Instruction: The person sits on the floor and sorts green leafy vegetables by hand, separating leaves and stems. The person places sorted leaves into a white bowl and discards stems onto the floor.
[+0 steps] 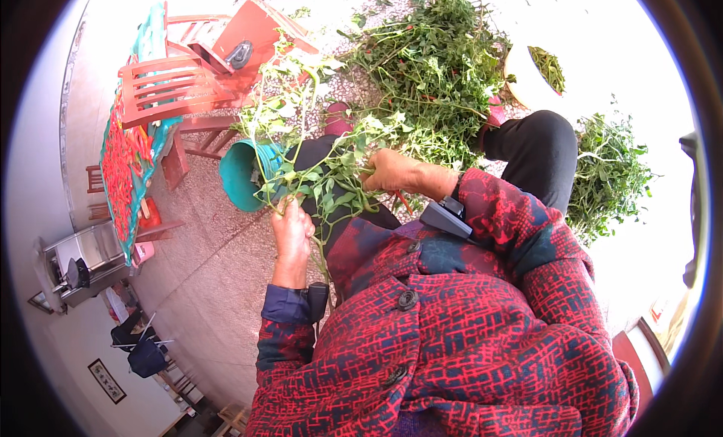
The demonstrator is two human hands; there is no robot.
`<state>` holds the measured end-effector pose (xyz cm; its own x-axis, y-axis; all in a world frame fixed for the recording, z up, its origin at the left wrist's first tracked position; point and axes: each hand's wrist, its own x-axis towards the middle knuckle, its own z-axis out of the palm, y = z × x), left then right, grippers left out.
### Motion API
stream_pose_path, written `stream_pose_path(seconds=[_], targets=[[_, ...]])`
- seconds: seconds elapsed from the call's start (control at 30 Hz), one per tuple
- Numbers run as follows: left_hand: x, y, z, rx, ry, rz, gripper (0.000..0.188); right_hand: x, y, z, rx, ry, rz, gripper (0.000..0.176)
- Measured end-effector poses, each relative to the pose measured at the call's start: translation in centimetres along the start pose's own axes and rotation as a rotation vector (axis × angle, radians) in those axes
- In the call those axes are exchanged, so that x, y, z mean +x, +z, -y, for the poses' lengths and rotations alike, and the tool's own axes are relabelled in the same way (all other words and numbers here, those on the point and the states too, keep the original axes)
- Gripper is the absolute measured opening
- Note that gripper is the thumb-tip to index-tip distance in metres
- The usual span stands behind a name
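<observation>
My left hand point(292, 234) grips the stem of a leafy green pepper plant point(333, 183), held over my lap. Its branches spread up and away, past my knees. My right hand point(395, 171) has its fingers curled around a part of the same plant; what exactly lies between the fingertips is partly hidden. A thin red chili pepper point(403, 201) shows just below the right hand; whether the hand holds it I cannot tell. Beside my left knee a teal bucket point(237, 177) lies tilted, its mouth towards me.
A large heap of pepper plants point(429, 70) covers the floor ahead, with a smaller pile point(607, 177) at right. A pale basin point(517, 78) holds green pods. To the left are red wooden chairs point(169, 90) and a teal sheet point(151, 180) spread with red chilies point(121, 171).
</observation>
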<state>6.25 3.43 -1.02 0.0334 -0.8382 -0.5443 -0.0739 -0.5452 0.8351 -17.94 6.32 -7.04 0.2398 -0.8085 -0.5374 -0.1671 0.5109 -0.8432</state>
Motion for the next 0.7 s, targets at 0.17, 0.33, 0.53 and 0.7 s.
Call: stream_pose_path(seconds=[0.17, 0.33, 0.53, 0.7], targets=[[0.2, 0.2, -0.2, 0.006, -0.006, 0.007, 0.021, -0.1, 0.8, -0.2, 0.149, 0.057, -0.004, 0.023], [0.1, 0.3, -0.2, 0.0, -0.006, -0.01, 0.02, -0.7, -0.2, -1.1, 0.097, 0.005, 0.051, 0.026], [0.2, 0.5, -0.1, -0.031, -0.016, 0.007, 0.02, 0.5, -1.9, -3.6, -0.318, -0.246, -0.18, 0.026], [0.1, 0.6, -0.2, -0.003, 0.0, 0.011, 0.021, -0.8, -8.1, -4.5, 0.343, -0.079, -0.532, 0.018]])
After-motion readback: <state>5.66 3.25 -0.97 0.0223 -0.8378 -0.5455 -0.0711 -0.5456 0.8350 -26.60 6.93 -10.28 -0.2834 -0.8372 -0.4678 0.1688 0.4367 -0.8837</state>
